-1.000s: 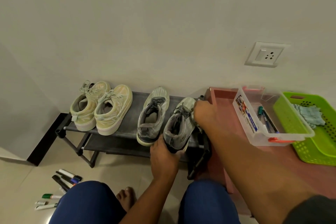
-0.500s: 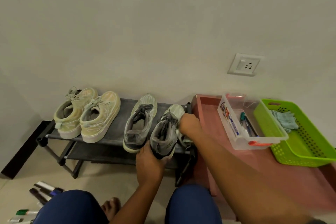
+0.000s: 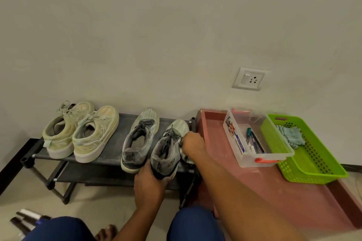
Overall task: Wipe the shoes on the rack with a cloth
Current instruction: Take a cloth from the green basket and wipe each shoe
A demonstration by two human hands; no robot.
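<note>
The job looks like it is in the middle: the grey lace-up sneaker on the right (image 3: 168, 152) is getting wiped now, and I cannot tell which of the other shoes are already clean. The left hand (image 3: 149, 184) is curled around the heel of this sneaker and holds it at the front edge of the low black metal rack (image 3: 115, 154). The right hand (image 3: 193, 144) is closed around a small pale cloth (image 3: 185, 155) and presses it on the sneaker's right side; only a bit of cloth peeks out under the fist. The other grey sneaker (image 3: 140, 141) sits just beside it on the top shelf, and two cream canvas shoes with thick white soles (image 3: 82, 133) sit farther left. The sneakers look soft and bendy, with ropy laces. The cloth looks thin and floppy, so it can fold around curves.
</note>
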